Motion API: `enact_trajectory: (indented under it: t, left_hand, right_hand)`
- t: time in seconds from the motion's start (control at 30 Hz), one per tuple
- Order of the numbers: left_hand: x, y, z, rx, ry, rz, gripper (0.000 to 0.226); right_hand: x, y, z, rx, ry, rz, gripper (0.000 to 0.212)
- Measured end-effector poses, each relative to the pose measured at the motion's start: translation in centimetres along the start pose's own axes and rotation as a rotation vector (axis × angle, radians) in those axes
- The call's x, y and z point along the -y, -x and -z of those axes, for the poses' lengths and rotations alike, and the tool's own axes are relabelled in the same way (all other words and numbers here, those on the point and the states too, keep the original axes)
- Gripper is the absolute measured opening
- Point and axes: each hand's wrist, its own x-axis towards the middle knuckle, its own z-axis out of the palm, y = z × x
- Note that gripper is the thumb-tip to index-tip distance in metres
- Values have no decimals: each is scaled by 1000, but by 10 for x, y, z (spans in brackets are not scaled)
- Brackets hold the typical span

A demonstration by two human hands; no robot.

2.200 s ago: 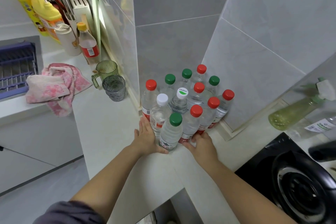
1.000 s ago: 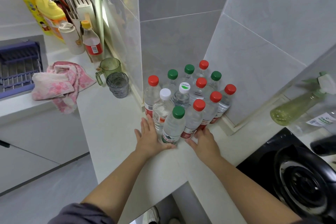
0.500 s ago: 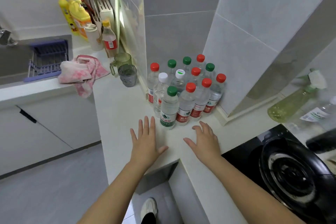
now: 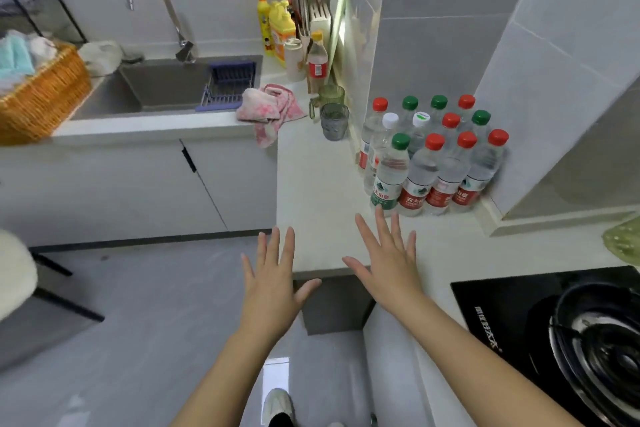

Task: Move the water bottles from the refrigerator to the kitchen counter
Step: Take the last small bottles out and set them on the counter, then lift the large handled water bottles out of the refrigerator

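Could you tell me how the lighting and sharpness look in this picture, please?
Head view: soft, even light, faint shadows; a bright glare streak on the tiled wall; the wide lens bows the counter edge; water bottles, left hand and right hand look fairly sharp; the far left edge is smeared.

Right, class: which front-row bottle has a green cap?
The leftmost front-row bottle, just beyond the right hand; the other three in that row have red caps.
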Motion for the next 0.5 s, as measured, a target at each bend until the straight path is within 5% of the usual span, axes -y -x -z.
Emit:
enact_trajectory:
  t: [0.5]
  left_hand:
    - [130, 150, 70, -152, -91, 380, 87]
  right_hand:
    - [188, 22, -1, 150, -47, 516, 80]
